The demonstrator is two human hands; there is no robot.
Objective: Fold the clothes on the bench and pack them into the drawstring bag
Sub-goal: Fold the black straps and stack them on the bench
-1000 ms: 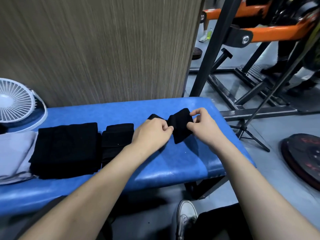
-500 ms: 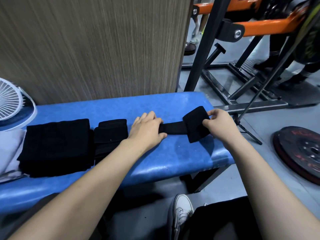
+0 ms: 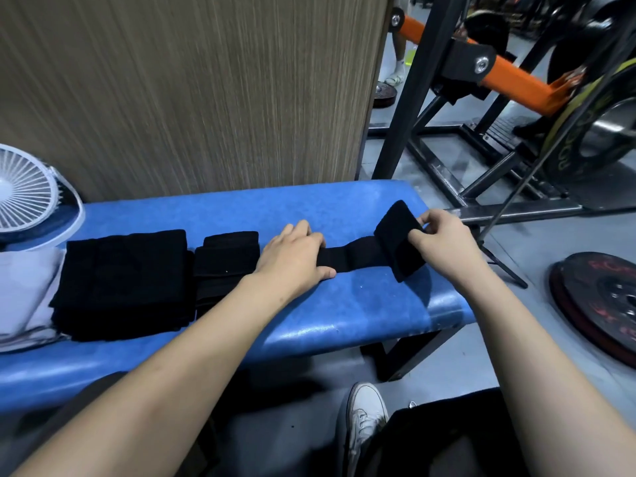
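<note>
The desk (image 3: pixel 361 304) has a bright blue glossy cover. On it lie a black strap-like cloth (image 3: pixel 358 258), a black folded bundle (image 3: pixel 229 259), a larger black folded stack (image 3: pixel 124 280) and a pale grey garment (image 3: pixel 24 290). The fan (image 3: pixel 24 194) is white, the wall panel (image 3: pixel 192 91) beige with fine vertical streaks, the rack bar (image 3: pixel 516 80) orange, the shoe (image 3: pixel 364 407) white

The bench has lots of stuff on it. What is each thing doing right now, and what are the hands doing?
Black strip: stretched flat along the bench, right end folded up.
Left hand: fingers flat, pressing the strip down.
Right hand: pinching the folded end.
Big black cloth: folded, lying flat.
Small black cloth: folded, beside the big one.
Grey cloth: lying at the left edge.
Fan: blades hidden, cannot tell if spinning.
Bench: holding everything.
</note>
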